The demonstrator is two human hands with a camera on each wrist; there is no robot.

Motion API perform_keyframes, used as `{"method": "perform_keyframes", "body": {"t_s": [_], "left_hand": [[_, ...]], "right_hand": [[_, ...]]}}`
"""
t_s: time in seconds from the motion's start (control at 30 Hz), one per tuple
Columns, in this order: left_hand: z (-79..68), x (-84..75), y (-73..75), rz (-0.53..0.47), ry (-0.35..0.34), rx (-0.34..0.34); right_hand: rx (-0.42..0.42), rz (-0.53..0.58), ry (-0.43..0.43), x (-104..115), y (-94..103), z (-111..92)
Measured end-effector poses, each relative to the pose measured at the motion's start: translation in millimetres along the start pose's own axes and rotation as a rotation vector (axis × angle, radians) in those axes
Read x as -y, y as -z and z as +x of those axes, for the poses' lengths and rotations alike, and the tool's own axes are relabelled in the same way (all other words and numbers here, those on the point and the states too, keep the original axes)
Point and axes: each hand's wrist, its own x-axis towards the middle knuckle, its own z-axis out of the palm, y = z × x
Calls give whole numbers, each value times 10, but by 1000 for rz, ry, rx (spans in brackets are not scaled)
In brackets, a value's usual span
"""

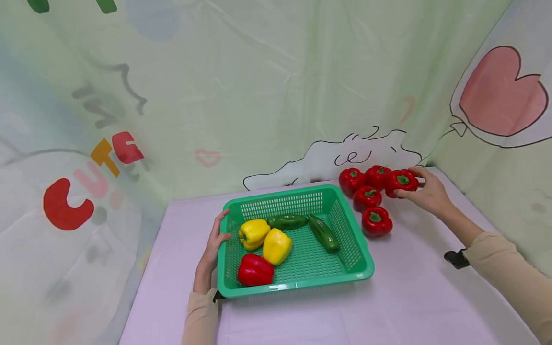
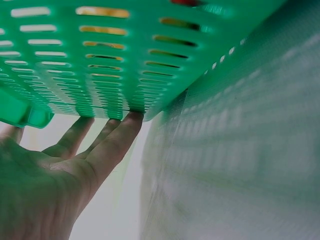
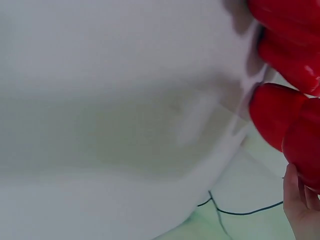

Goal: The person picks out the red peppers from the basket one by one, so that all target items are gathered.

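Observation:
My right hand (image 1: pixel 427 191) grips a red bell pepper (image 1: pixel 402 182) by its side, with the thumb in front and the fingers behind. Several other red bell peppers (image 1: pixel 376 222) stand in a cluster to the left of it. My left hand (image 1: pixel 213 244) holds the left side of a green plastic basket (image 1: pixel 297 286), thumb over the rim; in the left wrist view other fingers (image 2: pixel 112 150) touch the slotted wall outside. Inside the basket lie two yellow bell peppers (image 1: pixel 277 247), a red bell pepper (image 1: pixel 255 270) on its side and two long green peppers (image 1: pixel 323 233).
A pale lilac cloth covers the table (image 1: pixel 414 287). Printed curtains (image 1: pixel 258 96) hang along the back and both sides, close behind the red bell peppers. The cluster stands right next to the basket's right rim.

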Motion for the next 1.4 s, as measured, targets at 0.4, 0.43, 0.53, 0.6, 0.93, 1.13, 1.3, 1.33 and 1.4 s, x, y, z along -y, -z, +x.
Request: {"method": "perform_keyframes", "body": {"t_s": [0.4,0.43,0.53,0.6,0.93,1.13,1.3,1.33,1.4], "left_hand": [[-45,21,1,0,21,-1],[-47,18,0,3,18,-2],[-45,18,1,6,12,-4],[-38,27,3,3,11,-3],[-11,39,-10,19,14,-16],[-12,24,-6,11,16,-19],[-9,20,1,13,17,-17],[-8,18,2,14,18,-18],[-7,12,0,15,18,-19]], "right_hand": [[35,-2,-71,-276,-165,-17],[35,2,-72,-289,-184,-12],[43,11,-74,-327,-235,3],[49,15,-77,-354,-259,6],[69,22,-109,-439,-282,4],[81,25,-141,-451,-296,28],[85,37,-133,-444,-294,38],[88,40,-130,-446,-295,41],[91,44,-125,-450,-301,47]]}}
